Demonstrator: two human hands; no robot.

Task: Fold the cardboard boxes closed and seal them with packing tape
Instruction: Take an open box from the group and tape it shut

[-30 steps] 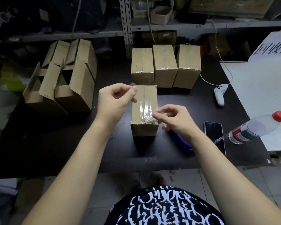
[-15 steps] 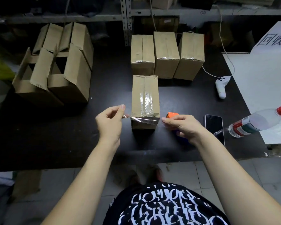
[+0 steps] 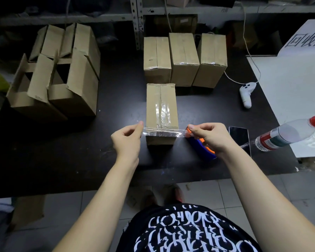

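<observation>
We have both hands up over the dark worktop (image 3: pixel 80 151), and between them runs a strip of clear tape (image 3: pixel 164 133), pulled taut and level. The left hand (image 3: pixel 126 140) pinches one end between thumb and forefinger, with the other fingers curled under. The right hand (image 3: pixel 210 136) pinches the other end the same way. The strip crosses the near top edge of the near box (image 3: pixel 161 106), which stands closed in the middle of the worktop with shiny tape already laid along its centre seam. We cannot tell whether the strip touches the cardboard yet. What is inside that box is hidden from us. Under the right hand lies the tape dispenser (image 3: pixel 205 151), blue with orange parts, just beside the box's right side. Behind the near box we see three sealed boxes (image 3: pixel 184 55) side by side in a row, flaps down, tape glinting at their front edges, contents shut away. Off to the left sits a cluster of open boxes (image 3: pixel 62 73), flaps standing up; the openings are dark and we cannot make out anything in them. To the right a phone (image 3: pixel 239 136) lies flat, screen dark. Beside it a clear bottle (image 3: pixel 287 132) with a red cap rests on its side, its cap end on the white sheet (image 3: pixel 289 88); its contents we cannot judge. A white controller (image 3: pixel 246 93) lies further back on its cable.
</observation>
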